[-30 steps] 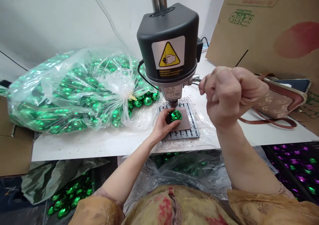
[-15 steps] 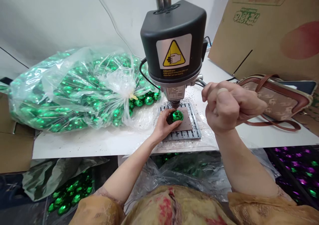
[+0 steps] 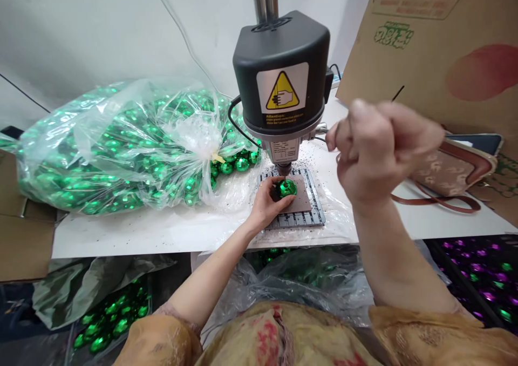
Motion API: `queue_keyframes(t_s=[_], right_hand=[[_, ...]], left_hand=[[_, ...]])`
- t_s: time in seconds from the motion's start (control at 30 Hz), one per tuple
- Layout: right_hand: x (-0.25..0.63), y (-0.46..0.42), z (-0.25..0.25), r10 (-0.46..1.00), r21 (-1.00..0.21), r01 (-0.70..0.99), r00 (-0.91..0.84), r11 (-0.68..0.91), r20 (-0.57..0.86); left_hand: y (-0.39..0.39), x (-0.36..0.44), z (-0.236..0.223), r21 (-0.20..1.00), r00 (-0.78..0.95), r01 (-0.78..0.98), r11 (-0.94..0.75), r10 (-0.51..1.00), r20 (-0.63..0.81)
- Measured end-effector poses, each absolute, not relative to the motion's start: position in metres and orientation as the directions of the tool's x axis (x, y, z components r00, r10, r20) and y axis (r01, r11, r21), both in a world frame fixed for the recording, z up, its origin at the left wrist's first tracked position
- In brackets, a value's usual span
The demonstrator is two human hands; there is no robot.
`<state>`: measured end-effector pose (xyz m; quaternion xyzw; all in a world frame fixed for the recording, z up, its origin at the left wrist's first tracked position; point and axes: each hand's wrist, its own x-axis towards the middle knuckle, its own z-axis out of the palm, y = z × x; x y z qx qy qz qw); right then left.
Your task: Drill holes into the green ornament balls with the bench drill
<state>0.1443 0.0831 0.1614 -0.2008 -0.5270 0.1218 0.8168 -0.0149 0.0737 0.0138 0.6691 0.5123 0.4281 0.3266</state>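
My left hand [image 3: 267,200] pinches a shiny green faceted ball [image 3: 288,188] between thumb and fingers, on a brown square pad [image 3: 301,196] over the slotted metal base plate [image 3: 318,212]. Right above the ball is the chuck [image 3: 284,169] of a black bench drill [image 3: 283,47] with a yellow warning label; whether a bit touches the ball I cannot make out. My right hand [image 3: 376,150], somewhat blurred, is closed around the end of the drill's metal lever [image 3: 321,129], which is mostly hidden by the fist.
A clear bag [image 3: 109,144] of green balls lies left on the white table [image 3: 162,236]. A handbag [image 3: 457,163] and a cardboard box [image 3: 424,42] stand right. Below the table edge are green balls [image 3: 109,323] at left and purple and green balls [image 3: 481,274] at right.
The drill head looks slightly smaller and its top sits lower in view. My right fist has moved up a little in the picture. My left hand and the ball stay in place.
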Motion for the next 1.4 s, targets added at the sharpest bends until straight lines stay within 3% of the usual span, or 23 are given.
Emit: queue_keyframes(t_s=[0.13, 0.23, 0.3, 0.4, 0.47, 0.57, 0.67, 0.77, 0.87, 0.93, 1.07, 1.2, 1.3, 1.4], right_hand=[[0.148, 0.090, 0.196, 0.532, -0.532, -0.095, 0.318, 0.842, 0.785], [0.150, 0.095, 0.199, 0.537, -0.516, -0.150, 0.298, 0.843, 0.790], [0.149, 0.095, 0.196, 0.527, -0.508, -0.148, 0.310, 0.849, 0.791], [0.147, 0.093, 0.194, 0.515, -0.501, -0.135, 0.334, 0.855, 0.789], [0.145, 0.092, 0.194, 0.510, -0.495, -0.139, 0.353, 0.858, 0.784], [0.144, 0.092, 0.193, 0.497, -0.483, -0.137, 0.362, 0.865, 0.789], [0.144, 0.092, 0.191, 0.476, -0.466, -0.121, 0.367, 0.876, 0.799], [0.143, 0.092, 0.189, 0.471, -0.465, -0.116, 0.380, 0.878, 0.796], [0.142, 0.092, 0.189, 0.460, -0.458, -0.105, 0.392, 0.883, 0.797], [0.142, 0.092, 0.188, 0.455, -0.456, -0.096, 0.393, 0.885, 0.799], [0.142, 0.093, 0.187, 0.443, -0.433, -0.121, 0.399, 0.893, 0.802], [0.142, 0.093, 0.187, 0.442, -0.430, -0.126, 0.409, 0.894, 0.798], [0.143, 0.092, 0.186, 0.443, -0.434, -0.122, 0.414, 0.893, 0.795], [0.143, 0.092, 0.184, 0.427, -0.422, -0.110, 0.414, 0.900, 0.804]], left_hand=[[0.041, -0.017, 0.029, 0.860, 0.001, 0.444, -0.252, 0.960, 0.280], [-0.002, -0.033, 0.038, 0.748, 0.289, 0.565, -0.349, 0.932, 0.217], [-0.029, -0.048, 0.039, 0.546, 0.573, 0.658, -0.519, 0.815, 0.086], [-0.052, -0.068, 0.036, 0.161, 0.753, 0.655, -0.739, 0.655, -0.059], [-0.050, -0.079, 0.034, 0.094, 0.798, 0.602, -0.793, 0.602, -0.027], [-0.018, -0.091, 0.036, 0.201, 0.762, 0.596, -0.777, 0.626, 0.162], [0.041, -0.098, 0.043, 0.237, 0.424, 0.831, -0.503, 0.849, 0.315], [0.104, -0.096, 0.049, 0.220, -0.031, 0.975, -0.020, 0.974, 0.226], [0.147, -0.088, 0.046, 0.228, -0.241, 0.949, 0.218, 0.967, 0.080], [0.162, -0.084, 0.038, 0.318, -0.268, 0.920, 0.230, 0.960, 0.083], [0.173, -0.086, 0.020, 0.652, -0.301, 0.755, 0.070, 0.920, 0.250], [0.173, -0.095, 0.017, 0.892, -0.315, 0.451, -0.025, 0.931, 0.185], [0.155, -0.094, 0.028, 0.989, -0.271, 0.146, -0.017, 0.961, 0.056], [0.125, -0.084, 0.039, 0.999, -0.160, -0.038, -0.016, 0.987, 0.010]])
